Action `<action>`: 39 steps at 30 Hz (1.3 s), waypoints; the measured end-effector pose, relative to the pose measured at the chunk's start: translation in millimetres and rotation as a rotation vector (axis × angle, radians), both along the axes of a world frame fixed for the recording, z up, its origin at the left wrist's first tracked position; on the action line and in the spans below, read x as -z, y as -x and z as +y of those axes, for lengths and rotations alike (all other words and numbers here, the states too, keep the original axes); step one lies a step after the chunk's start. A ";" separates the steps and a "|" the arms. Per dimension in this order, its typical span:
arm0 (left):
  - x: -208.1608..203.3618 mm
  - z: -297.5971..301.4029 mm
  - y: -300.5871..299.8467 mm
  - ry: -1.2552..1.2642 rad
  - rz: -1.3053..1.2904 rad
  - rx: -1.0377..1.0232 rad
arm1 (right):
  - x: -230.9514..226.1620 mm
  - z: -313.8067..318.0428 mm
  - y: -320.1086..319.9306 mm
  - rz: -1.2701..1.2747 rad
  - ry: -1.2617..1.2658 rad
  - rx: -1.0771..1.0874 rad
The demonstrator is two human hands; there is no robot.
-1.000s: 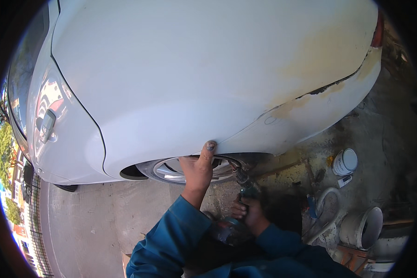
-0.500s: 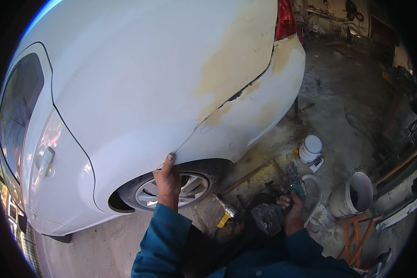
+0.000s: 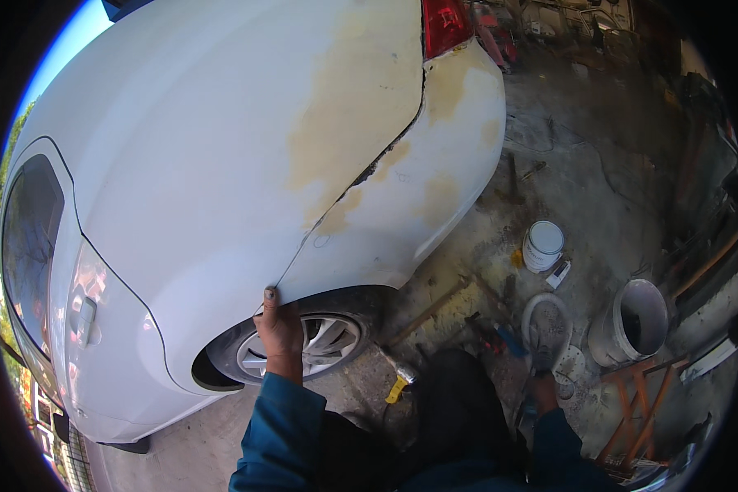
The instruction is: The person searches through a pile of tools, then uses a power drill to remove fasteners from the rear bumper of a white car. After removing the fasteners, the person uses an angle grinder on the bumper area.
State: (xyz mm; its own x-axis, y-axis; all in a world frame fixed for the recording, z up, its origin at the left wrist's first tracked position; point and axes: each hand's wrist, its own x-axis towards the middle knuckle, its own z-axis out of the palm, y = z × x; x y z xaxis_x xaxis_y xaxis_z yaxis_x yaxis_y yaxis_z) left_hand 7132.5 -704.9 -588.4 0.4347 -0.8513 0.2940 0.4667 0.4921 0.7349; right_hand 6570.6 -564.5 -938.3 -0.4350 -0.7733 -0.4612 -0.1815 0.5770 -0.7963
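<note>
My left hand [image 3: 280,340] grips the rear wheel arch edge of a white car [image 3: 213,164], thumb up on the outer panel at the bumper seam; its other fingers are mostly hidden. Tan patches [image 3: 344,107] spread over the rear panel and onto the bumper [image 3: 402,213]. Behind that hand sits the wheel [image 3: 336,338]. My right hand [image 3: 543,392] is low at the right, dark and blurred near the floor. Its fingers cannot be made out, nor whether they hold anything. Just beyond it lies a pale ring-shaped thing [image 3: 526,324], with a blue object [image 3: 510,340] beside it.
A white paint can [image 3: 543,246] stands beyond my right hand, with a small white box [image 3: 558,274] beside it. Further right are a dirty bucket [image 3: 631,324] and an orange-brown frame [image 3: 644,410]. A yellow-handled tool [image 3: 398,389] lies by the wheel.
My right hand has moved lower, and the cordless power tool it held no longer shows clearly. The view has shifted; my left hand stays at the wheel arch.
</note>
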 end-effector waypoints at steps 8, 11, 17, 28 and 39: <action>0.9 -7.4 3.3 -0.015 0.029 0.075 | 52.3 42.1 -52.6 0.695 0.400 -0.231; 0.0 -5.5 5.9 -0.019 0.039 0.080 | 47.0 33.5 -42.1 0.632 0.321 -0.421; 6.7 -5.9 -2.2 0.005 0.041 0.004 | -152.0 -150.3 -107.4 0.447 0.515 -0.379; 9.8 -8.0 6.2 0.017 0.009 -0.023 | -424.2 -320.9 -265.2 0.538 1.392 -0.284; 21.7 -9.5 -6.8 0.005 -0.014 -0.035 | -422.5 -319.7 -267.7 0.498 1.353 -0.284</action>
State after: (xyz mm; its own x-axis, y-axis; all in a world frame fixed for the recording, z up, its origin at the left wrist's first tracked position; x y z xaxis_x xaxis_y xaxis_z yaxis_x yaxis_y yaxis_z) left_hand 7139.3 -714.4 -610.0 0.4601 -0.8342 0.3041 0.4391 0.5115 0.7386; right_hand 6838.4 -884.1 -515.8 -0.0916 -0.5692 0.8171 -0.5705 -0.6426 -0.5115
